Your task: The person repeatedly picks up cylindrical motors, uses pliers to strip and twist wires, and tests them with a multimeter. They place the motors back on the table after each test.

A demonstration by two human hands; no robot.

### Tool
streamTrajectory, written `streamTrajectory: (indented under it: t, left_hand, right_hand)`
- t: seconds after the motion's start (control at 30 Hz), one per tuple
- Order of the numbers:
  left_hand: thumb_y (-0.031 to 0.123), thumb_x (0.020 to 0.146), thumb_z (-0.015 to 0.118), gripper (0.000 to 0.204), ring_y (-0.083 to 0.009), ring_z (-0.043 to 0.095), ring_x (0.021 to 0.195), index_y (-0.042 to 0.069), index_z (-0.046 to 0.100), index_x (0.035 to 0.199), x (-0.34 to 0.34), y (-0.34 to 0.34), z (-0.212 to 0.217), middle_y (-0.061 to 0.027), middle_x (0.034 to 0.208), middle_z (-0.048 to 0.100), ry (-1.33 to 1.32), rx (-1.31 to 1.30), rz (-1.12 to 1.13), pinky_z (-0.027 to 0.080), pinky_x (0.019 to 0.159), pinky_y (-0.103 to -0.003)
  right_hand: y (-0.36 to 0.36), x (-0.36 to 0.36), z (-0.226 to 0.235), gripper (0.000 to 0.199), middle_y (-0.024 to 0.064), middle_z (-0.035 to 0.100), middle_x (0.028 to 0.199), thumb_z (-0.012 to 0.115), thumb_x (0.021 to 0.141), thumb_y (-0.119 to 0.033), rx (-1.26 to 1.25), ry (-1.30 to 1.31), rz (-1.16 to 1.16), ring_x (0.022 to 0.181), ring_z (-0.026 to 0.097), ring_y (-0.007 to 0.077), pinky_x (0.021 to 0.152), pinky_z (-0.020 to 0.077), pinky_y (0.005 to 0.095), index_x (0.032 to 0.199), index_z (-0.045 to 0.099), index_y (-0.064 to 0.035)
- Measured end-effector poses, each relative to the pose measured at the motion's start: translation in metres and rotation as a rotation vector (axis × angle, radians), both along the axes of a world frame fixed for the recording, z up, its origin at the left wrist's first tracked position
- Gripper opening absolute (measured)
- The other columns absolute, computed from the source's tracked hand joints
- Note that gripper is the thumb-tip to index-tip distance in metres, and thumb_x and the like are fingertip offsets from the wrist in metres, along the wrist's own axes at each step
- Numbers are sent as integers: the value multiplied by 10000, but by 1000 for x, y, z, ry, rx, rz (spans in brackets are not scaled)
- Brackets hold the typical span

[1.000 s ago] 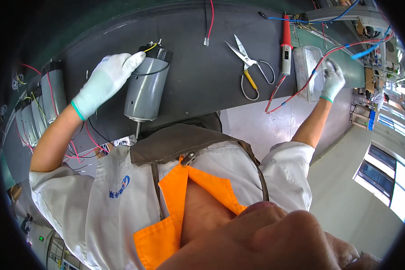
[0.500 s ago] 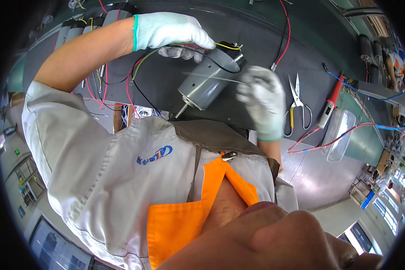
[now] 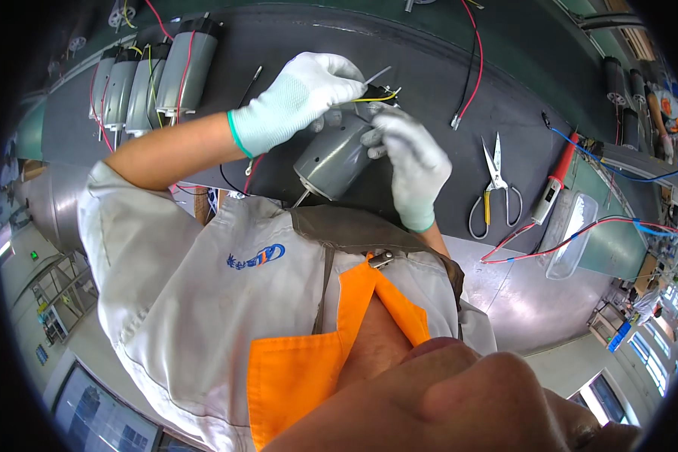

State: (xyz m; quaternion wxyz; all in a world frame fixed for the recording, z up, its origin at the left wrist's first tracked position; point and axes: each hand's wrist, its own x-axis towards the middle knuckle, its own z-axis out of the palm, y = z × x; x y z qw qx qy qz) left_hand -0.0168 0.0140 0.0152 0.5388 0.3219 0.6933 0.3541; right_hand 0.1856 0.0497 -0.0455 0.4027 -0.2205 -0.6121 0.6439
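Observation:
A grey cylindrical electric motor (image 3: 331, 162) lies tilted in front of me, its shaft pointing toward my body. My left hand (image 3: 309, 90), in a white glove with a green cuff, pinches a thin whitish strip (image 3: 379, 74), apparently a cable tie, at the motor's far end. A yellow wire (image 3: 380, 98) passes just beneath those fingertips. From the right, my gloved right hand (image 3: 410, 162) reaches over the motor, fingertips closed near the strip's other part. The fingers partly hide the motor's black end cap and where the strip runs.
Several similar motors (image 3: 184, 71) stand at the far left. To the right lie scissors (image 3: 495, 181), a red-handled tool (image 3: 557, 177) with a cable and a clear plastic tray (image 3: 572, 237). Red and black leads (image 3: 471, 83) lie beyond my right hand.
My right hand has moved left and farther away, onto the motor's far end with the strip. My left hand has let go of the black lead's loop and pinches the strip.

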Motion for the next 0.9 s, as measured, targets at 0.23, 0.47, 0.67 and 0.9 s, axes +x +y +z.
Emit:
streamTrajectory:
  t: [0.23,0.47,0.67,0.9]
  left_hand:
    - [201,958,674,251,-17,566,617,9,730,1111,12,-1,-4,7,766,672,67,151,-61,445,512,-208]
    - [173,951,663,259,-43,618,699,-18,732,1112,9,-2,-15,-28,875,720,168,224,-139,534,611,-237]
    - [167,949,661,253,-48,626,700,-23,728,1103,13,2,-14,-36,885,736,65,239,-126,539,620,-237]
    - [139,955,668,244,-47,633,705,-14,717,1138,26,12,-17,-59,951,755,115,301,-136,533,634,-222]
  right_hand:
    - [26,-9,28,399,140,728,933,551,1006,-34,-444,100,-88,706,662,112,583,527,221,1393,549,59]
    - [32,-9,24,519,133,725,882,575,973,-23,-473,84,-49,662,645,104,551,506,217,1477,474,51]
    - [55,-5,42,504,92,711,777,614,928,-18,-393,-206,111,573,611,78,483,471,211,1420,542,63]
    - [62,-2,41,306,72,725,802,633,930,-66,-231,-385,93,596,640,77,509,495,223,1208,715,32]
